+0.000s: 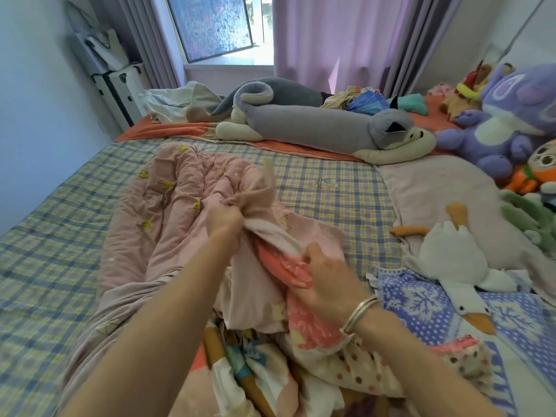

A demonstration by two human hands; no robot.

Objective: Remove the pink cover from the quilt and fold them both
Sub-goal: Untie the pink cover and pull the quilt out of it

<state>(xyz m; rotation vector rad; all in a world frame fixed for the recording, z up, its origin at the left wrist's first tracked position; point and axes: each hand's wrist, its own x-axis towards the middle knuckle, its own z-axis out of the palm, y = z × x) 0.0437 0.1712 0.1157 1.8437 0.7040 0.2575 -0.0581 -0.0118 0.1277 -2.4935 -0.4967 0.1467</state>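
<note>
The pink cover (pixel 168 188), printed with small yellow crowns, lies bunched down the middle of the bed. Inside its opening shows the quilt (pixel 288 269), coral-pink and white with a pattern. My left hand (pixel 224 216) is closed on a gathered fold of the pink cover and holds it up. Lower and to the right, my right hand (pixel 328 275), a silver bangle on its wrist, grips the edge of the coral quilt where it comes out of the cover. More patterned fabric is heaped below my forearms.
A checked sheet (pixel 54 236) covers the bed. A long grey plush cat (pixel 316 124) lies across the far side. A white goose toy (pixel 451 260), a purple plush (pixel 505 115) and other toys crowd the right. A blue snowflake cloth (pixel 427 305) lies beside my right wrist.
</note>
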